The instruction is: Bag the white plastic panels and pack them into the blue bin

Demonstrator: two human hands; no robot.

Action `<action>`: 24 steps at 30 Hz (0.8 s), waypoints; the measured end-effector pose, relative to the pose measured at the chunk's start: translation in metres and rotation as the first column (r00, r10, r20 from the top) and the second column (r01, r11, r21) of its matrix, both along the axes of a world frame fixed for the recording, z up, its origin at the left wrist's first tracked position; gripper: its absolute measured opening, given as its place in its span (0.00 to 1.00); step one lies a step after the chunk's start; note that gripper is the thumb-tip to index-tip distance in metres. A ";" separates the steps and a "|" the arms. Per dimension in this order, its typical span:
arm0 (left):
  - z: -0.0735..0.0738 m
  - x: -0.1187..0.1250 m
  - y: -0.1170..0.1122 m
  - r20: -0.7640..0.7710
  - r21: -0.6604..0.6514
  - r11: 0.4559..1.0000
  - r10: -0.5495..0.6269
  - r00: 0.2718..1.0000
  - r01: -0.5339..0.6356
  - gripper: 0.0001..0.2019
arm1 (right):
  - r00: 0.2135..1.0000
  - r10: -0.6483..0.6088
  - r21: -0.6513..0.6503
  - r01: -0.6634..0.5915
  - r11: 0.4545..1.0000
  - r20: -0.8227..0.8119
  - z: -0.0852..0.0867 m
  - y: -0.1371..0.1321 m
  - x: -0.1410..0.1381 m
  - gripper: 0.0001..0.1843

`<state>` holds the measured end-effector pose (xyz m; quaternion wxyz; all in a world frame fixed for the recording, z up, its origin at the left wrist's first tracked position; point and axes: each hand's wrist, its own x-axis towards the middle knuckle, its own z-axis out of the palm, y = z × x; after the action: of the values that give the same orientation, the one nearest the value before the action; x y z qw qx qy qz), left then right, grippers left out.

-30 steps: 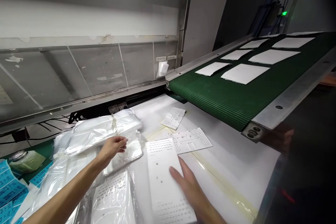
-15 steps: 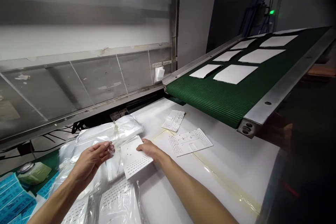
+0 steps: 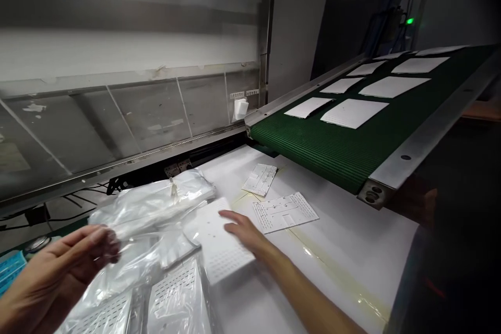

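At the lower left, my left hand (image 3: 64, 271) is closed in a pinch, blurred by motion, with a bit of clear plastic film (image 3: 113, 247) at its fingertips. A white panel with rows of slots (image 3: 221, 245), smeared by movement, is gripped at its right edge by my right hand (image 3: 248, 235). The panel hangs tilted over the paper-covered table. Between my hands spreads a heap of clear plastic bags (image 3: 152, 209). Nearest me lies a slotted white panel inside a clear bag (image 3: 174, 297), with another bagged panel (image 3: 104, 318) to its left.
Two white panels, a smaller one (image 3: 260, 179) and a larger one (image 3: 285, 212), lie on the white table covering (image 3: 336, 240). A green conveyor belt (image 3: 313, 151) with several white panels slopes down from the right; its metal end (image 3: 373, 193) overhangs the table. Blue printed sheets (image 3: 11, 269) lie far left.
My left hand has moved left and toward me with the clear film, away from the panel. My right hand and the slotted panel have shifted to the right.
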<state>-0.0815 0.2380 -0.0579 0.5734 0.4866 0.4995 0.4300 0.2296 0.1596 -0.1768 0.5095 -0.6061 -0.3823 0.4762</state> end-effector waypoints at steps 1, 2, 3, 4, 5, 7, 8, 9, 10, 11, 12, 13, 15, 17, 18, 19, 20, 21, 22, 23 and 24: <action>-0.002 0.009 -0.007 -0.007 0.019 0.996 -0.090 0.996 0.090 0.08 | 0.999 -0.042 0.013 0.042 0.999 0.033 0.003 -0.021 0.007 0.14; -0.005 0.022 -0.016 -0.030 0.018 0.984 -0.178 0.984 0.178 0.10 | 0.992 -0.100 0.025 0.099 0.995 0.078 0.005 -0.041 0.013 0.13; -0.008 0.039 -0.025 -0.035 0.026 0.968 -0.250 0.968 0.251 0.10 | 0.978 -0.161 0.033 0.158 0.987 0.134 0.009 -0.061 0.017 0.14; -0.011 0.058 -0.034 -0.039 0.022 0.945 -0.326 0.944 0.327 0.10 | 0.956 -0.209 0.042 0.205 0.978 0.207 0.013 -0.079 0.019 0.15; -0.016 0.078 -0.044 -0.044 0.014 0.900 -0.436 0.899 0.437 0.09 | 0.929 -0.237 0.049 0.232 0.971 0.286 0.018 -0.095 0.017 0.16; -0.027 0.115 -0.063 0.002 -0.013 0.788 -0.616 0.788 0.616 0.08 | 0.884 -0.204 0.056 0.199 0.978 0.420 0.029 -0.115 0.005 0.18; -0.033 0.130 -0.071 0.029 -0.026 0.748 -0.662 0.749 0.663 0.08 | 0.870 -0.161 0.055 0.153 0.987 0.466 0.034 -0.120 -0.003 0.19; -0.039 0.141 -0.078 0.046 -0.039 0.723 -0.688 0.724 0.690 0.09 | 0.862 -0.118 0.057 0.103 0.993 0.493 0.038 -0.122 -0.011 0.18; -0.044 0.149 -0.084 0.050 -0.055 0.710 -0.701 0.712 0.702 0.09 | 0.855 -0.089 0.065 0.065 0.996 0.511 0.042 -0.122 -0.018 0.16; -0.049 0.153 -0.088 0.043 -0.073 0.703 -0.707 0.706 0.708 0.10 | 0.850 -0.075 0.073 0.043 0.996 0.521 0.044 -0.121 -0.023 0.14; -0.052 0.153 -0.091 0.039 -0.087 0.704 -0.705 0.708 0.705 0.11 | 0.851 -0.076 0.080 0.040 0.996 0.520 0.045 -0.120 -0.025 0.14; -0.054 0.151 -0.092 0.053 -0.103 0.706 -0.699 0.713 0.700 0.11 | 0.857 -0.086 0.083 0.050 0.995 0.508 0.044 -0.119 -0.025 0.15; -0.054 0.144 -0.093 0.164 -0.137 0.726 -0.654 0.738 0.674 0.11 | 0.872 -0.113 0.075 0.088 0.993 0.476 0.040 -0.119 -0.022 0.18; -0.051 0.137 -0.094 0.341 -0.176 0.734 -0.579 0.740 0.656 0.10 | 0.869 -0.144 0.052 0.136 0.989 0.473 0.033 -0.119 -0.016 0.20; -0.049 0.134 -0.094 0.418 -0.187 0.724 -0.553 0.721 0.664 0.10 | 0.862 -0.154 0.036 0.156 0.987 0.484 0.030 -0.119 -0.014 0.20; -0.048 0.132 -0.094 0.462 -0.183 0.706 -0.552 0.694 0.684 0.09 | 0.855 -0.158 0.018 0.171 0.985 0.495 0.027 -0.118 -0.012 0.21; -0.046 0.130 -0.094 0.459 -0.168 0.688 -0.579 0.674 0.706 0.07 | 0.851 -0.158 -0.001 0.183 0.983 0.500 0.026 -0.117 -0.010 0.21; -0.045 0.130 -0.093 0.396 -0.151 0.668 -0.634 0.664 0.729 0.06 | 0.853 -0.152 -0.027 0.190 0.981 0.499 0.026 -0.116 -0.007 0.21; -0.045 0.131 -0.091 0.278 -0.136 0.659 -0.691 0.667 0.740 0.06 | 0.859 -0.149 -0.054 0.201 0.978 0.490 0.029 -0.116 -0.003 0.21; -0.045 0.132 -0.089 0.119 -0.123 0.664 -0.728 0.675 0.737 0.08 | 0.869 -0.147 -0.082 0.209 0.974 0.472 0.032 -0.117 0.002 0.22; -0.046 0.134 -0.087 -0.053 -0.108 0.682 -0.730 0.681 0.723 0.08 | 0.881 -0.149 -0.100 0.216 0.971 0.450 0.036 -0.119 0.009 0.23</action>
<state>0.0529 0.1511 -0.1039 0.6920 0.6411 0.3076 0.1245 0.2382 0.0407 -0.1407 0.4068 -0.7670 -0.3923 0.3039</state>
